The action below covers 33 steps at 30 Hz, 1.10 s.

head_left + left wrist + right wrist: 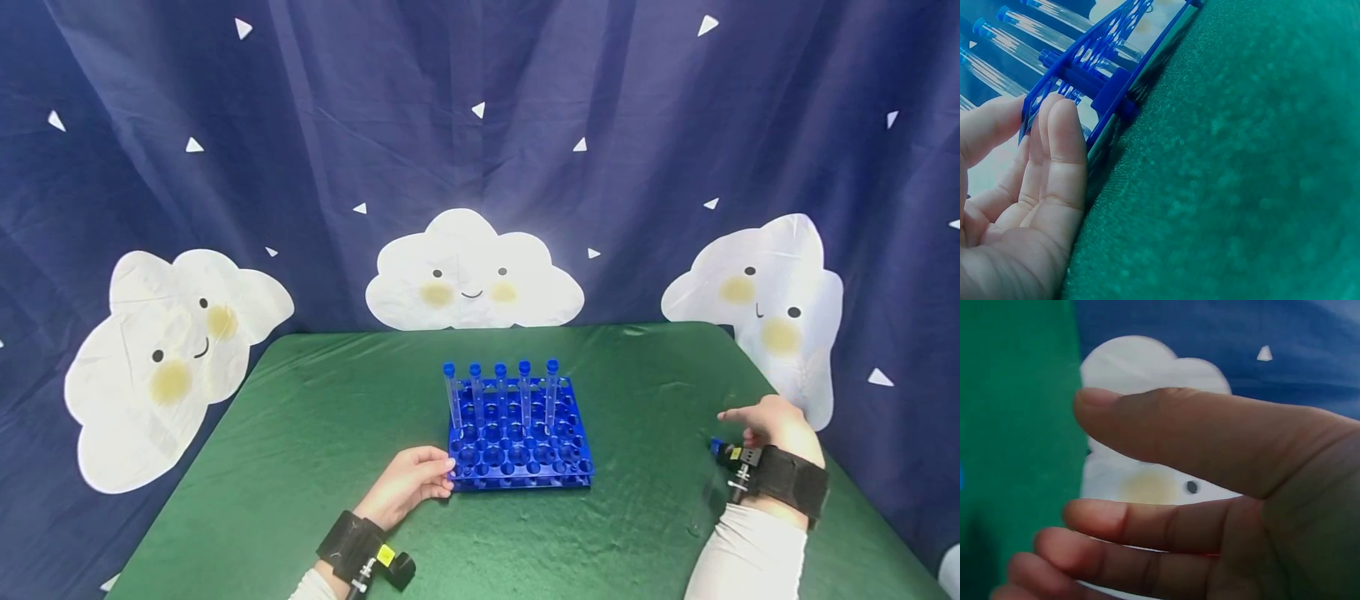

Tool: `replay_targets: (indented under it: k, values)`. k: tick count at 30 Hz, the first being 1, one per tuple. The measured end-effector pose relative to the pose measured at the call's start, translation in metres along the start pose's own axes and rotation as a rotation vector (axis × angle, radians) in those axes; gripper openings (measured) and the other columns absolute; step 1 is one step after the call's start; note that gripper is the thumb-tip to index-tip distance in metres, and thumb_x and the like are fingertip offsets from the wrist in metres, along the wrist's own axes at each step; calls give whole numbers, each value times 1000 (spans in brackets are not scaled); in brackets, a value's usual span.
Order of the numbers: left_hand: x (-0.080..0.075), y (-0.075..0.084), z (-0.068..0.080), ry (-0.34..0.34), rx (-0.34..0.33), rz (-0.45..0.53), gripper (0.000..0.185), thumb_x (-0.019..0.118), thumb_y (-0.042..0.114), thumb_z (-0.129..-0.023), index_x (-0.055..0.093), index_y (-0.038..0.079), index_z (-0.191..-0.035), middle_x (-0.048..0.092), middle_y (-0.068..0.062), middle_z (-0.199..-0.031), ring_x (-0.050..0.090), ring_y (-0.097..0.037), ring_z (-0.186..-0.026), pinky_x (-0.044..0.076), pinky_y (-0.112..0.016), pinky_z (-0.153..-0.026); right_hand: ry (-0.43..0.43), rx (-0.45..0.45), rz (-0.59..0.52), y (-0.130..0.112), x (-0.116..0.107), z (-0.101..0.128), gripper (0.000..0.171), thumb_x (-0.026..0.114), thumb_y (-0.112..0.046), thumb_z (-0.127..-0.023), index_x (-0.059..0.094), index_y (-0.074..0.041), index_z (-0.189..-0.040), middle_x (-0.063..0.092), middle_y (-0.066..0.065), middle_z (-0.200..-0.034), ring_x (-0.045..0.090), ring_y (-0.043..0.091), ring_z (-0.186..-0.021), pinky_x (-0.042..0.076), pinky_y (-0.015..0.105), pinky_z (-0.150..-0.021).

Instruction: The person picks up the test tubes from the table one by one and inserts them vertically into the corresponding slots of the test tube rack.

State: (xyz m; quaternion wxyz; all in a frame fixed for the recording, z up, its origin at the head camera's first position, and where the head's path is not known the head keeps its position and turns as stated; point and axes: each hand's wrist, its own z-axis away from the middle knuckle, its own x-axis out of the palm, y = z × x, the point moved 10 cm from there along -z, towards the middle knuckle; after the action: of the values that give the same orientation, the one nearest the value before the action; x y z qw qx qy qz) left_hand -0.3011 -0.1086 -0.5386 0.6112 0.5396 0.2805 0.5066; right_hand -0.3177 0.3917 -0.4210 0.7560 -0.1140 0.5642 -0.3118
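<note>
A blue test tube rack [517,454] stands on the table, with several clear, blue-capped test tubes [525,396] upright in one row. My left hand [408,483] pinches the rack's near left corner. In the left wrist view the thumb [997,128] lies against the upper plate's edge, and the fingers [1063,156] are bent under that plate. Off to the right of the rack, my right hand [776,421] is held over the table with nothing in it. The right wrist view shows its thumb [1141,422] and fingers [1129,550] apart. Beside that wrist a blue cap [715,446] shows, partly hidden by the wrist camera.
A green cloth covers the table [337,400]. Behind it hangs a dark blue curtain [420,167] printed with white clouds. Each wrist wears a black strap with a small camera [401,571] sticking out over the table.
</note>
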Motion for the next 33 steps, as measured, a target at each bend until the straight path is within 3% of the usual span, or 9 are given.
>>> replay_targets:
  k: [7,14,25,33]
  values:
    - [0,-1,0,3,1,-4,17,68,14,-90,61,4,-101,67,0,-82,66,-11,-69,60,-27,-71,-137,35,-96,22,27,-18,29,61,-26,-90,60,-13,-64,54,-9,-54,54,9,-55,45,28,-60]
    - [0,0,0,3,6,-4,16,68,14,-90,61,4,-101,68,1,-82,66,-11,-69,60,-27,-71,-142,41,-59,31,39,-24,32,64,-28,-88,56,-19,-58,51,-11,-51,48,9,-54,42,27,-59]
    - [1,0,1,-9,12,15,14,67,13,-90,60,5,-100,67,1,-82,66,-11,-69,60,-26,-71,-186,69,-146,33,46,-25,31,63,-24,-89,57,-17,-59,49,-12,-50,46,4,-50,43,24,-56]
    - [1,0,0,-12,10,17,13,67,13,-90,61,6,-99,68,1,-82,66,-11,-69,60,-26,-71,-104,33,-73,26,32,-26,28,61,-27,-87,58,-14,-62,55,-8,-54,55,11,-57,44,27,-60]
